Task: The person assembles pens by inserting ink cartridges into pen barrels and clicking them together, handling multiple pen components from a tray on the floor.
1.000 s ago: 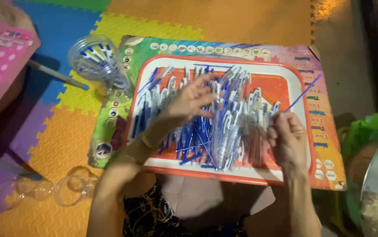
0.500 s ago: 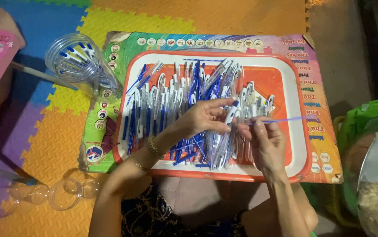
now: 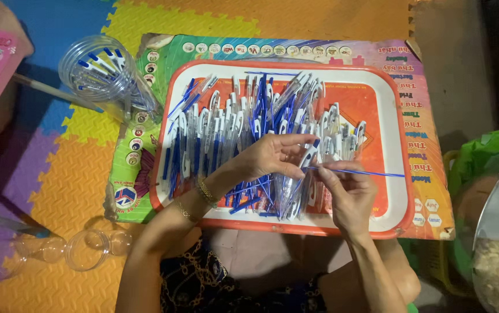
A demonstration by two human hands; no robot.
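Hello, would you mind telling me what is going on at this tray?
A person sits over an orange tray heaped with blue and white pen parts. The left hand holds a clear pen barrel, and the right hand pinches a thin blue refill at its end. A clear jar lies nearby.

Warm light fills the middle of the frame. The right edge and top right corner are dark. Soft shadows, nothing very blurry.

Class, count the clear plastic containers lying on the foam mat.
2: a clear plastic jar holding blue pens at the tray's upper left, and an empty clear plastic jar near the left elbow. Others may be hidden.
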